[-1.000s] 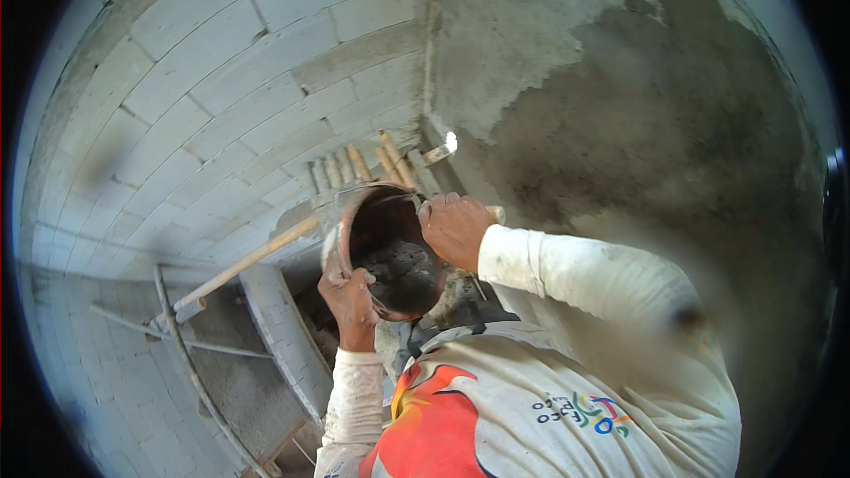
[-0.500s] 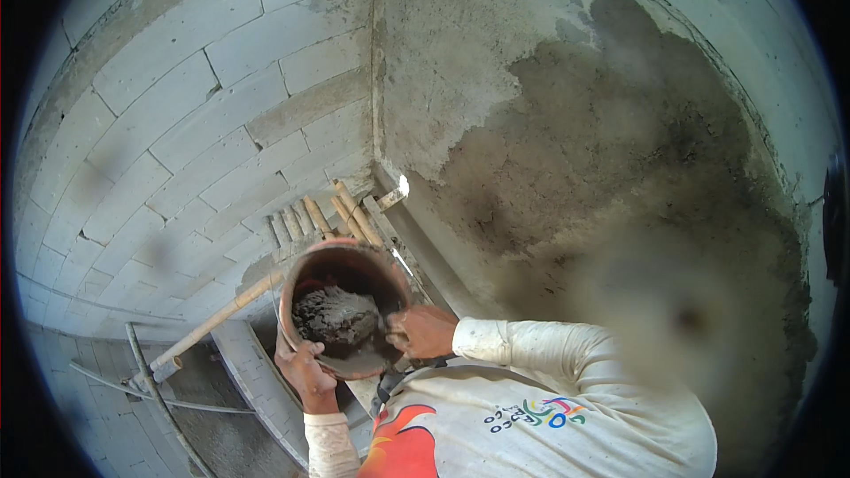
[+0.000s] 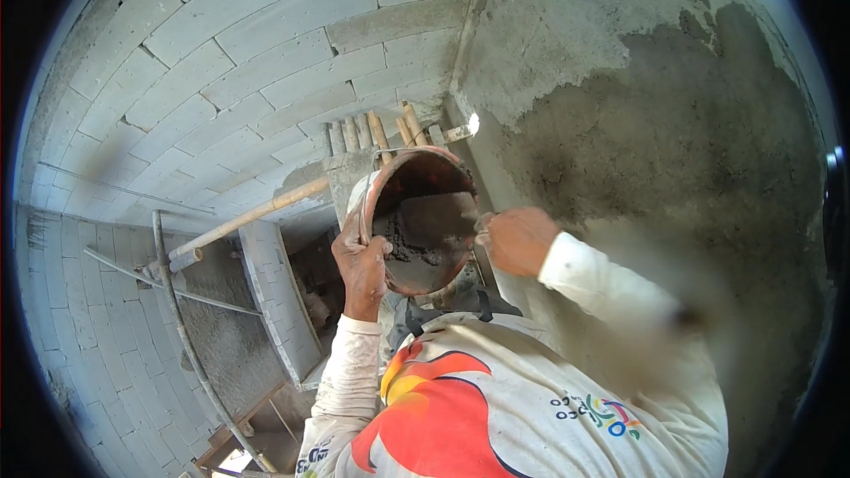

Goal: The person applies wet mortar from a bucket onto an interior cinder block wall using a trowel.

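Observation:
An orange-brown bucket (image 3: 472,179) is tipped toward me, with wet grey mortar (image 3: 403,248) low inside it. My left hand (image 3: 361,267) is closed on the bucket's left rim, thumb over the edge. At the opposite rim, my right hand (image 3: 521,241) is closed around a trowel whose handle its fingers hide. The trowel's flat, mortar-smeared blade (image 3: 436,219) reaches into the bucket.
Bamboo poles (image 3: 379,134) stick out beyond the bucket. A long bamboo pole (image 3: 257,212) and a thin upright pole (image 3: 181,327) cross at left. Pale block wall (image 3: 266,44) rises on the left; a partly wet, plastered wall (image 3: 655,142) stands at right.
The view has shifted, so the walls sit further right and the poles higher. The mortar heap seen in the bucket has given way to a flat blade. My right hand is farther from the rim.

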